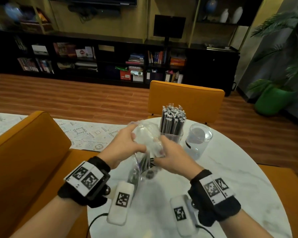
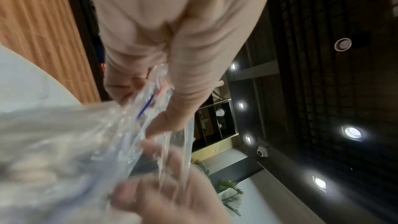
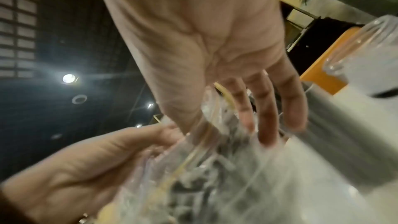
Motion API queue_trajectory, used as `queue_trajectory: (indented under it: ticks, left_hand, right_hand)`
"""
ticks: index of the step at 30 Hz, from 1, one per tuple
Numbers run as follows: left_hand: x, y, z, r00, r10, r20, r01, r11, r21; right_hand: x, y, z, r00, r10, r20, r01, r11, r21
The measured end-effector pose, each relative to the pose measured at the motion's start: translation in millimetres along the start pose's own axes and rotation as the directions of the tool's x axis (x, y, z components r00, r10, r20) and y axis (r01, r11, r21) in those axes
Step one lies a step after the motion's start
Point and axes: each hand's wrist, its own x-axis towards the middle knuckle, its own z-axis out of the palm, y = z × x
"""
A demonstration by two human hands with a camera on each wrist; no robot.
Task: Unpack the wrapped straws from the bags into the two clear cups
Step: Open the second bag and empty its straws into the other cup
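Observation:
Both hands hold a clear plastic zip bag [image 1: 145,140] upright over the white round table [image 1: 230,186]. My left hand [image 1: 132,137] pinches the bag's left top edge. On the right side, my right hand [image 1: 160,145] grips the bag's mouth, fingers [image 3: 267,113] against the film. Dark wrapped straws [image 3: 193,185] lie in the bag's lower part [image 1: 144,166]. The bag's blue zip line [image 2: 147,105] shows between the left fingers. Behind the bag stands a clear cup [image 1: 172,134] packed with wrapped straws [image 1: 173,117]. The second clear cup [image 1: 197,140], to its right, holds no straws.
An orange chair [image 1: 186,100] stands behind the table, and another orange chair [image 1: 27,152] is at my left. A green plant pot [image 1: 272,100] sits far right on the wooden floor. Dark bookshelves [image 1: 110,60] line the back wall.

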Motion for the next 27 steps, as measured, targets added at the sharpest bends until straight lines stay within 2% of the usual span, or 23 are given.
queue_trajectory:
  ticks: [1, 2, 3, 4, 5, 6, 7, 8, 9, 10, 11, 12, 14, 15, 16, 17, 18, 20, 21, 23, 25, 27]
  left_hand:
    - [-2, 1, -8, 1.000, 0.014, -0.023, -0.012, 0.998, 0.060]
    - [-2, -4, -19, 0.994, 0.066, -0.092, -0.043, 0.972, 0.233]
    - [-2, -11, -29, 0.986, 0.115, -0.124, -0.045, 0.886, 0.462]
    - [-5, -16, -36, 0.985, 0.124, -0.118, -0.015, 0.751, 0.661]
    - [-7, -19, -38, 0.988, 0.113, -0.104, 0.009, 0.635, 0.772]
    - [-5, -24, -38, 0.992, 0.082, -0.091, 0.024, 0.599, 0.800]
    - [-3, -25, -38, 0.998, -0.002, -0.056, 0.042, 0.688, 0.724]
    - [-2, -23, -36, 0.996, -0.092, 0.018, 0.070, 0.855, 0.514]
    - [-6, -17, -35, 0.980, -0.161, 0.114, 0.134, 0.967, 0.215]
    - [-8, -12, -35, 0.963, -0.177, 0.205, 0.185, 0.983, -0.020]
    - [-11, -8, -36, 0.952, -0.179, 0.249, 0.220, 0.964, -0.147]
    - [-9, -9, -37, 0.956, -0.186, 0.226, 0.229, 0.956, -0.185]
    - [-6, -15, -39, 0.980, -0.188, 0.069, 0.191, 0.981, -0.046]
    - [-4, -19, -39, 0.985, -0.174, -0.001, 0.173, 0.983, 0.060]
    - [-3, -22, -37, 0.989, -0.149, -0.023, 0.151, 0.974, 0.168]
    - [-2, -24, -33, 0.991, -0.134, -0.003, 0.131, 0.966, 0.223]
    - [-2, -27, -30, 0.989, -0.141, 0.050, 0.128, 0.970, 0.208]
    - [-5, -31, -24, 0.964, -0.162, 0.210, 0.156, 0.987, 0.045]
    - [-7, -34, -25, 0.958, -0.143, 0.250, 0.151, 0.988, -0.016]
    - [-9, -46, -28, 0.979, -0.116, 0.168, 0.119, 0.993, -0.006]
    - [-10, -56, -28, 0.995, -0.099, 0.033, 0.095, 0.989, 0.111]
    - [-12, -58, -18, 0.994, -0.100, 0.031, 0.092, 0.974, 0.209]
  right_hand:
    - [-3, 7, -6, 0.998, 0.046, 0.032, -0.044, 0.998, -0.049]
    - [-5, 16, -17, 0.995, 0.104, -0.001, -0.103, 0.993, -0.061]
    - [-7, 22, -30, 0.985, 0.166, -0.050, -0.168, 0.986, -0.023]
    - [-9, 27, -43, 0.973, 0.214, -0.090, -0.212, 0.977, 0.027]
    - [-10, 27, -53, 0.968, 0.226, -0.112, -0.220, 0.973, 0.065]
    - [-10, 24, -59, 0.970, 0.213, -0.114, -0.199, 0.972, 0.123]
    - [-11, 18, -61, 0.979, 0.190, -0.079, -0.169, 0.961, 0.219]
    - [-12, 10, -60, 0.987, 0.160, -0.003, -0.150, 0.933, 0.327]
    - [-13, 4, -57, 0.988, 0.126, 0.085, -0.150, 0.902, 0.405]
    - [-14, 2, -53, 0.985, 0.099, 0.139, -0.151, 0.884, 0.442]
    - [-15, 2, -51, 0.987, 0.092, 0.135, -0.142, 0.889, 0.436]
    - [-14, 6, -49, 0.991, 0.114, 0.069, -0.132, 0.900, 0.415]
    - [-9, 14, -49, 0.972, 0.179, -0.150, -0.123, 0.938, 0.324]
    - [-7, 17, -46, 0.958, 0.174, -0.226, -0.117, 0.962, 0.247]
    - [-6, 17, -41, 0.952, 0.150, -0.266, -0.103, 0.978, 0.181]
    - [-7, 15, -32, 0.955, 0.125, -0.268, -0.086, 0.985, 0.153]
    - [-7, 15, -23, 0.966, 0.110, -0.235, -0.068, 0.981, 0.180]
    - [-11, 15, -7, 0.989, 0.107, -0.101, -0.074, 0.954, 0.289]
    - [-14, 18, -6, 0.993, 0.108, -0.056, -0.084, 0.941, 0.329]
    - [-16, 31, -11, 0.983, 0.153, -0.103, -0.104, 0.922, 0.374]
    - [-15, 39, -13, 0.962, 0.202, -0.182, -0.119, 0.916, 0.384]
    - [-16, 36, -3, 0.966, 0.185, -0.182, -0.103, 0.917, 0.384]
